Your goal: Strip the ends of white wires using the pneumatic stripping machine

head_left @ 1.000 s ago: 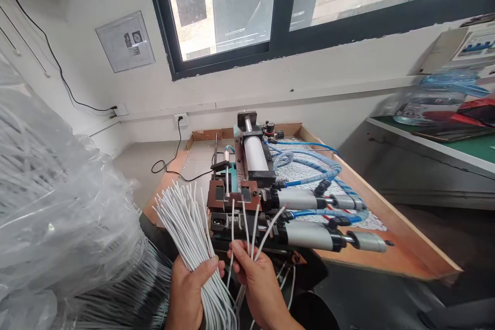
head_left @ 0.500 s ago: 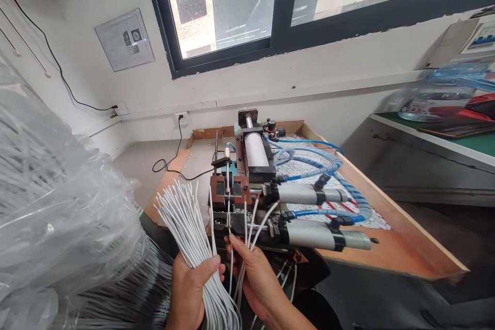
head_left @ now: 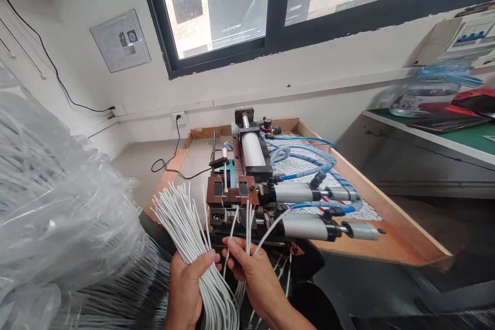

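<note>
My left hand (head_left: 191, 283) is closed around a thick bundle of white cables (head_left: 181, 227), thumb across the front, with the cut ends fanning upward. Close beside it, my right hand (head_left: 249, 270) pinches a single white cable (head_left: 232, 229) between thumb and fingertips. Several more white cables (head_left: 248, 224) run up through the same hand, and at least one tip shows red. Just beyond both hands stands a pneumatic machine (head_left: 231, 191) with brown and black clamp blocks. A gap shows between its clamp blocks, and the pinched cable's tip is in front of them.
Silver air cylinders (head_left: 309, 227) with blue hoses (head_left: 328, 162) extend right inside a wooden-edged tray (head_left: 410, 252). Plastic-wrapped cable bundles (head_left: 77, 216) fill the left side. A green-topped shelf (head_left: 464, 136) is at the right, and a black power cord (head_left: 178, 139) hangs behind.
The pinched cable has come out of the clamp area and leans right. The clamp blocks have moved apart, and the front cylinder's rod shows further out.
</note>
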Tool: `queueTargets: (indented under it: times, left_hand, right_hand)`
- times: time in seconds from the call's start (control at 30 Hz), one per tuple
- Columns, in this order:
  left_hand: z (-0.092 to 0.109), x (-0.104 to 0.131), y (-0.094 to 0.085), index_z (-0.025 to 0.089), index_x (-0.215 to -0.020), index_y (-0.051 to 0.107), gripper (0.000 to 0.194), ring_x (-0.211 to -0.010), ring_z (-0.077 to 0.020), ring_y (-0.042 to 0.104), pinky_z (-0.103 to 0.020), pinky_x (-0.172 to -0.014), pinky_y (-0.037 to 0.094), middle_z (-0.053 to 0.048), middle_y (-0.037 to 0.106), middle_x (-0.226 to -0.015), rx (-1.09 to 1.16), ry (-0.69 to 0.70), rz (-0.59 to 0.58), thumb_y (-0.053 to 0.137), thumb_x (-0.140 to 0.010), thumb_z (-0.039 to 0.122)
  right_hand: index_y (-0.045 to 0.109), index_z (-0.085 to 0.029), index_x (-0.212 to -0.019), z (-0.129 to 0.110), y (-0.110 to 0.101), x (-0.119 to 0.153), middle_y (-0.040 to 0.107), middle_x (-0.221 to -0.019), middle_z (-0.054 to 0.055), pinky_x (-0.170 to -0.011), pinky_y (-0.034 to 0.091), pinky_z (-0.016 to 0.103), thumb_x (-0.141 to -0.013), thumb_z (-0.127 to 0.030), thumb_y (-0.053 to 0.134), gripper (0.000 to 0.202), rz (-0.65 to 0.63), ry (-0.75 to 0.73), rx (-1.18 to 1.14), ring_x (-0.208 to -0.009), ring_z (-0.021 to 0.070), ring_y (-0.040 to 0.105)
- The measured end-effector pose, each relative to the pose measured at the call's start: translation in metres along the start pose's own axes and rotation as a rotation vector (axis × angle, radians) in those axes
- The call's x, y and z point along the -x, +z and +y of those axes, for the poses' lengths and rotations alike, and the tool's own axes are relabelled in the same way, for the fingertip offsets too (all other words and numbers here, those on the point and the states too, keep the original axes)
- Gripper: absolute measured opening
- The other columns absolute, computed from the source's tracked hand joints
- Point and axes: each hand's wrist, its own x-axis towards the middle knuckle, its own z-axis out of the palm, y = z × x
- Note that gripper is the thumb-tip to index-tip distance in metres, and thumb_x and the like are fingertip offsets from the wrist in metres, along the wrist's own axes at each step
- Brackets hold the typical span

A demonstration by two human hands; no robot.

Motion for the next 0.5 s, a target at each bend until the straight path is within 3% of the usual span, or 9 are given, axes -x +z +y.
queueTargets:
  times: [0.1, 0.2, 0.3, 0.5]
  left_hand:
    - [0.001, -0.001, -0.002, 0.011, -0.067, 0.058, 0.014, -0.053, -0.0178, 0.061, -0.031, -0.054, 0.048, -0.004, 0.065, -0.055, 0.015, -0.009, 0.053, 0.068, -0.056, 0.012]
    - [0.004, 0.000, -0.001, 0.010, -0.067, 0.059, 0.017, -0.056, -0.0199, 0.062, -0.032, -0.054, 0.050, -0.003, 0.065, -0.056, 0.021, -0.001, 0.087, 0.069, -0.054, 0.012]
    - [0.007, -0.001, 0.003, 0.011, -0.066, 0.059, 0.017, -0.056, -0.0204, 0.063, -0.033, -0.054, 0.050, -0.002, 0.063, -0.056, 0.028, 0.010, 0.077, 0.070, -0.052, 0.012]
    - [0.007, -0.002, 0.006, 0.012, -0.067, 0.059, 0.015, -0.056, -0.0197, 0.062, -0.032, -0.054, 0.050, 0.000, 0.063, -0.055, 0.018, 0.022, 0.037, 0.068, -0.055, 0.013]
  right_hand:
    - [0.065, -0.010, -0.074, -0.002, -0.001, -0.001, 0.059, -0.060, 0.003, -0.039, 0.021, 0.016, -0.059, -0.028, 0.070, 0.024, -0.012, 0.007, -0.028, -0.046, 0.0057, 0.043]
    - [0.065, -0.010, -0.069, -0.003, 0.000, -0.002, 0.057, -0.056, 0.001, -0.038, 0.020, 0.017, -0.055, -0.028, 0.072, 0.023, 0.078, -0.004, -0.069, -0.043, 0.0050, 0.040]
    - [0.065, -0.010, -0.067, -0.004, 0.002, -0.005, 0.057, -0.056, 0.001, -0.037, 0.021, 0.017, -0.053, -0.028, 0.073, 0.025, 0.151, -0.004, -0.142, -0.042, 0.0046, 0.038]
    - [0.066, -0.010, -0.065, -0.008, 0.006, -0.014, 0.054, -0.052, -0.002, -0.034, 0.022, 0.015, -0.049, -0.025, 0.074, 0.024, 0.135, 0.089, -0.267, -0.038, 0.0021, 0.034]
